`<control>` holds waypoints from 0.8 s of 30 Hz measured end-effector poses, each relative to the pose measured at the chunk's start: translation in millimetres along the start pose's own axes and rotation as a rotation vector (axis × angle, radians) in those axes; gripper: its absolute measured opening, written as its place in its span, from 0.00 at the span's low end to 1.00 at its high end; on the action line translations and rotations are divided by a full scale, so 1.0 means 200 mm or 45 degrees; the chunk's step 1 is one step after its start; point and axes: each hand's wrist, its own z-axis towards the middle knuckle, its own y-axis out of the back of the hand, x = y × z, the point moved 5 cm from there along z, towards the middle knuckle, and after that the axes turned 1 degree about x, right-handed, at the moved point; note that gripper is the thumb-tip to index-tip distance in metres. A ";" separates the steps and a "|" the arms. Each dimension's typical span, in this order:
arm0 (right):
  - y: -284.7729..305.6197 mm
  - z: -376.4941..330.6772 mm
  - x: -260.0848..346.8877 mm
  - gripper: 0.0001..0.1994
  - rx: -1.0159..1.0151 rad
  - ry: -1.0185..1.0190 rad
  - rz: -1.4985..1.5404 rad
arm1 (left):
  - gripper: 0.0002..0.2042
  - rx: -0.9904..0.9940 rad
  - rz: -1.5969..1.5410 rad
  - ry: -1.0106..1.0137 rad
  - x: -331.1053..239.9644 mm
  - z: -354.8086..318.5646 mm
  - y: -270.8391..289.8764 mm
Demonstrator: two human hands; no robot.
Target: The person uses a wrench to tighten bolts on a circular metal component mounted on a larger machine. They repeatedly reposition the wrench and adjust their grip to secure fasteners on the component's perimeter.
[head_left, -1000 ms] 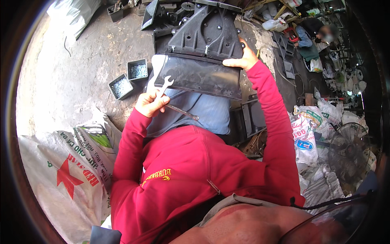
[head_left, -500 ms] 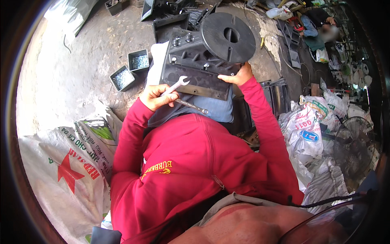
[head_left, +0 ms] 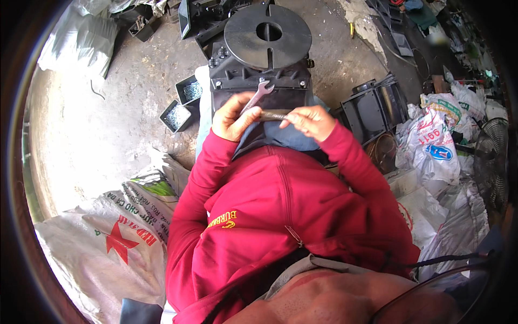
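Observation:
My left hand (head_left: 232,117) is closed around a silver open-end wrench (head_left: 261,92), its jaw pointing up and away from me. A second, darker wrench (head_left: 273,115) stretches sideways between my hands. Its left end meets my left fingers, while my right hand (head_left: 313,122) pinches the other end, hiding its tip. Just beyond my hands, a black machine part (head_left: 237,81) rests on my lap. It carries a large slotted round disc (head_left: 243,33) with a centre hole, and bolts (head_left: 218,84) show along its near edge.
Two small dark boxes of screws (head_left: 176,116) stand on the floor to the left. Black housings (head_left: 372,108) lie at right, near white sacks (head_left: 431,137) and a fan (head_left: 492,162). A large printed sack (head_left: 102,243) sits beside my left arm. A bin (head_left: 143,28) stands far left.
My right hand has left the black part and now pinches the darker wrench's free end. My left hand with the wrenches has risen a little. The black part now sits squarer before me.

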 end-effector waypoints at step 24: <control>0.32 0.26 0.18 0.26 -0.267 -0.095 -0.871 | 0.28 -0.106 1.342 -0.770 -0.27 -0.01 -0.08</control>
